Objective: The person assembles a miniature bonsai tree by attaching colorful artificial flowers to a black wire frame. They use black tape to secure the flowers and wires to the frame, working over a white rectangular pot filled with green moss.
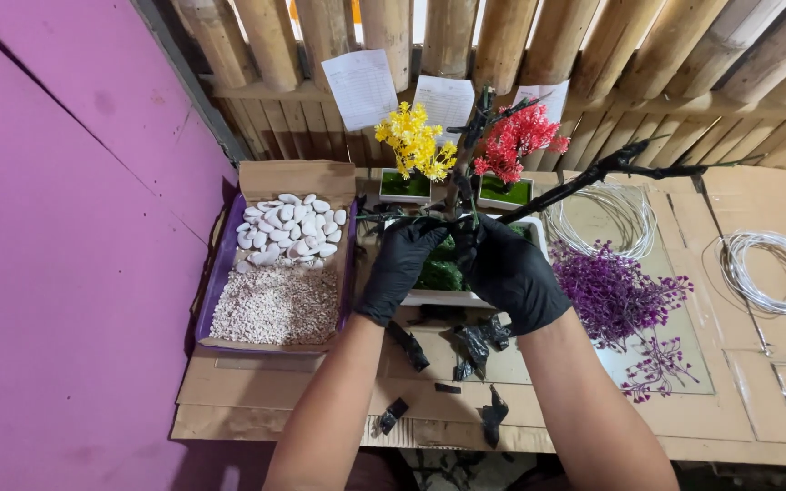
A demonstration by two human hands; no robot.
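Hands (pixel 457 264) on dark branch (pixel 593 177)

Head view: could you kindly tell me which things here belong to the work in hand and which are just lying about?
In hand:
left hand
right hand
dark branch
white planter
green moss

Lying about:
purple sprigs
wire coils
yellow tree
red tree
white stones
gravel
black scraps
papers

Craft workshop for artificial bonsai: cardboard-covered worktable (pixel 766 400), purple tray of white pebbles and gravel (pixel 277 273), coiled silver wire (pixel 770 264), yellow and red fake potted trees (pixel 414 145), bamboo-pole wall (pixel 648 55) with pinned papers.
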